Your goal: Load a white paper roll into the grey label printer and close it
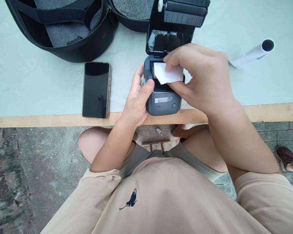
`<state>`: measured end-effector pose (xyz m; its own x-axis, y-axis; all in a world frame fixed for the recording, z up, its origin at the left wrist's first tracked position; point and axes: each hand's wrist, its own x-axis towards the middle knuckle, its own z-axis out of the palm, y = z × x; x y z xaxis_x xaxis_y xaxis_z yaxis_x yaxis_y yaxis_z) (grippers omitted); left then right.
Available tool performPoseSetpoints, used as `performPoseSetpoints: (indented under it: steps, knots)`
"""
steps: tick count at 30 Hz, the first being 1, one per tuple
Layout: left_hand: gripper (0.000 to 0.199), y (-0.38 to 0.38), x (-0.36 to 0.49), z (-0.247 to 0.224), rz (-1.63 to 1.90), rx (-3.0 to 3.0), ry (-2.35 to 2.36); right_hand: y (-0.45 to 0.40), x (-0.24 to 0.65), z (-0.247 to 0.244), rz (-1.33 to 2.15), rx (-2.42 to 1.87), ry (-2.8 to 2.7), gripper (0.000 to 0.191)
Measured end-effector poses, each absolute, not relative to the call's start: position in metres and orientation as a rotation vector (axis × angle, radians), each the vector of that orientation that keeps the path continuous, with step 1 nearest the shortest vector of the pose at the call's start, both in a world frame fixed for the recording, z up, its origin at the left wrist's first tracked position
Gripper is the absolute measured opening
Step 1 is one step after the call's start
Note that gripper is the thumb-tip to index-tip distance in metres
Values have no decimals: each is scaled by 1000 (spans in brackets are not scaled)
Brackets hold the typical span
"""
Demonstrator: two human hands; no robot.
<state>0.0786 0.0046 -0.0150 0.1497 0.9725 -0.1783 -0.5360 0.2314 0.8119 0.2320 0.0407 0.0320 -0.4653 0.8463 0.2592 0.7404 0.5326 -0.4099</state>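
Note:
A small dark grey label printer point(164, 104) sits at the table's front edge, its black lid point(178, 19) swung up and back. My left hand point(139, 97) grips the printer's left side, thumb on the rim. Inside the open bay lies a white paper roll point(169, 73) with a loose, slanted end. My right hand point(202, 74) reaches in from the right and pinches this paper between thumb and fingers. Part of the roll is hidden behind those fingers.
A phone point(95, 90) lies left of the printer. Behind it stands an open black zip case point(88, 48) with grey lining. A white paper roll on a dark core point(256, 53) rests at the right. The table's wooden edge point(51, 121) runs across the front. Another person's shoe point(285, 156) shows at right.

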Motion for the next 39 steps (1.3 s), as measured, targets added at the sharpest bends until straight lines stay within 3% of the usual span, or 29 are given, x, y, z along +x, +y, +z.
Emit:
performPoseSetpoints:
  steps: [5,11,16,21,24,26,31,36,39]
  knots:
    - [32,5,80,-14,1230,652,801,42,233,27,254,-1219,-2287,6]
    - [33,8,79,-13,1242,627,807,36,230,22,161,-1084,-2327,10]
    - [26,8,76,-14,1236,639,753,30,233,14,277,-937,-2321,5]
    - [46,5,76,-16,1236,675,786,29,237,13,454,-1085,-2010,26]
    - [59,6,75,-20,1235,683,783,29,239,11,830,-1264,-1858,60]
    - [60,6,74,-21,1235,709,764,29,240,10,1138,-1233,-1832,73]
    - [46,5,74,-19,1268,709,734,28,240,8,1391,-1103,-1781,77]
    - [56,5,74,-19,1246,772,795,34,244,6,1458,-1118,-1722,88]
    - [55,6,73,-20,1208,802,788,42,248,7,1348,-1120,-1586,76]
